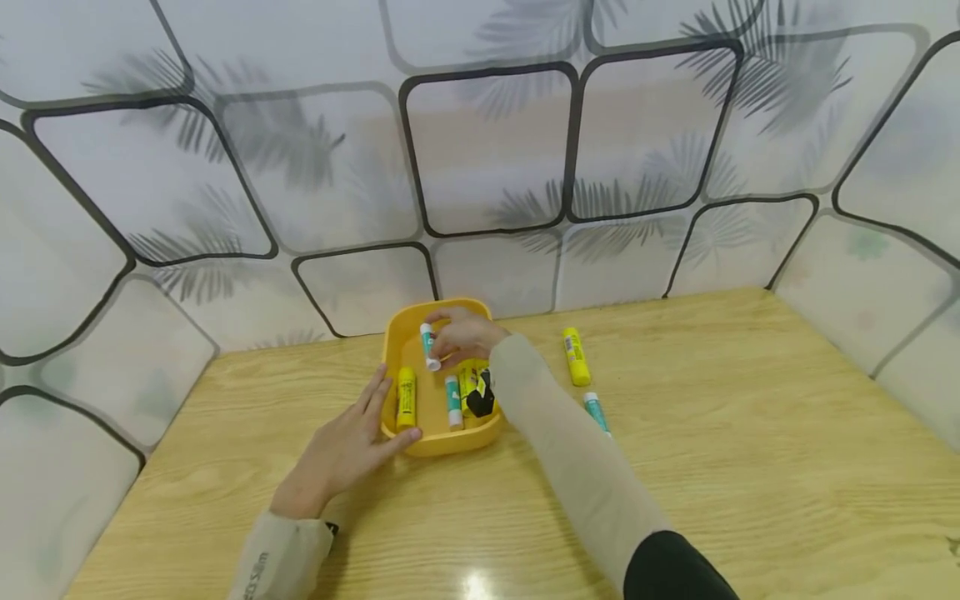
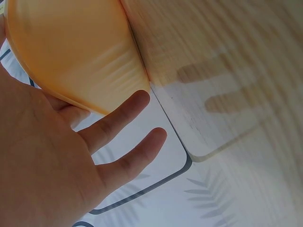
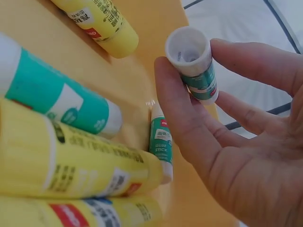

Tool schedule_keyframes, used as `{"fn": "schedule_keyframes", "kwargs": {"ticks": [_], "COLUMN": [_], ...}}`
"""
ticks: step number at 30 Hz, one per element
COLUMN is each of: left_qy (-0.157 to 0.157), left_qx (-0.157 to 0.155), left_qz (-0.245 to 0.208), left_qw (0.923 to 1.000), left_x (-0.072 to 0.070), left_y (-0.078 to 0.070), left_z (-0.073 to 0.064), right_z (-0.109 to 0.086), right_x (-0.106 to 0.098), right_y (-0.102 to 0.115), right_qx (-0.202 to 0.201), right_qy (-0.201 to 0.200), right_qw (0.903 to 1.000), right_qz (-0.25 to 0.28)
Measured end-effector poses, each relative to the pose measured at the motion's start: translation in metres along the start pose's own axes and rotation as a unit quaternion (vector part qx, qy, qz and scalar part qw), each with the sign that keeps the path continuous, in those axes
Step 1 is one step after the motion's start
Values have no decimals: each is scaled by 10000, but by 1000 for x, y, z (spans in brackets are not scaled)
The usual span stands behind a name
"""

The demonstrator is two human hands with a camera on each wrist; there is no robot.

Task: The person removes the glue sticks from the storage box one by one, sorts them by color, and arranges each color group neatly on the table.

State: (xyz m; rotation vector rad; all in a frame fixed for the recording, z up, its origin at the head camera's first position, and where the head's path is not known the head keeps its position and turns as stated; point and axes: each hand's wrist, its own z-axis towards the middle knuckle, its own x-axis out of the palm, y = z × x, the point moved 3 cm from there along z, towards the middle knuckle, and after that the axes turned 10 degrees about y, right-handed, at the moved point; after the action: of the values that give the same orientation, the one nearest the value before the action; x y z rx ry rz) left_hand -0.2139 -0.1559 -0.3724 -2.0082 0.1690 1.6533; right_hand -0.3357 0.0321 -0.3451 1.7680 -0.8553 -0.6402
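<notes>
My right hand [image 1: 463, 335] pinches a teal-and-white glue stick [image 3: 202, 84] between thumb and fingers, over the far part of a yellow tray [image 1: 442, 447]. The stick's round white end faces the right wrist camera. Lying in the tray are a yellow glue stick [image 1: 407, 398] by the left wall, a teal glue stick [image 1: 453, 402] near the middle and yellow glue sticks [image 3: 80, 161] beside it, partly hidden by my right wrist in the head view. Another small teal glue stick [image 3: 162, 139] shows in the right wrist view. My left hand [image 1: 348, 450] touches the tray's near left corner, fingers extended and thumb along the front rim.
On the wooden table [image 1: 750, 433], right of the tray, lie a yellow glue stick [image 1: 576, 357] and a teal glue stick [image 1: 596, 412], the latter partly covered by my right sleeve. A patterned white panel [image 1: 495, 158] rises directly behind the tray, with more panels at both sides.
</notes>
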Motion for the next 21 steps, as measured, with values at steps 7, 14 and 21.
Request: {"fn": "schedule_keyframes", "kwargs": {"ticks": [7,14,21], "left_qy": [24,174,88], "left_qx": [0,-81,-21], "left_qz": [68,33,90], "left_qw": [10000,9998,9999], "left_x": [-3,-4,-1], "left_y": [0,-2,-2], "left_z": [0,2,3], "right_z": [-13,-35,-51], "right_x": [-11,-25,-32], "right_y": [9,18,21], "right_qx": [-238,-445,-581], "right_qy": [-259,-344,-249], "right_qw": [9994,9978,9969], "right_qz": [42,-347,-464]}}
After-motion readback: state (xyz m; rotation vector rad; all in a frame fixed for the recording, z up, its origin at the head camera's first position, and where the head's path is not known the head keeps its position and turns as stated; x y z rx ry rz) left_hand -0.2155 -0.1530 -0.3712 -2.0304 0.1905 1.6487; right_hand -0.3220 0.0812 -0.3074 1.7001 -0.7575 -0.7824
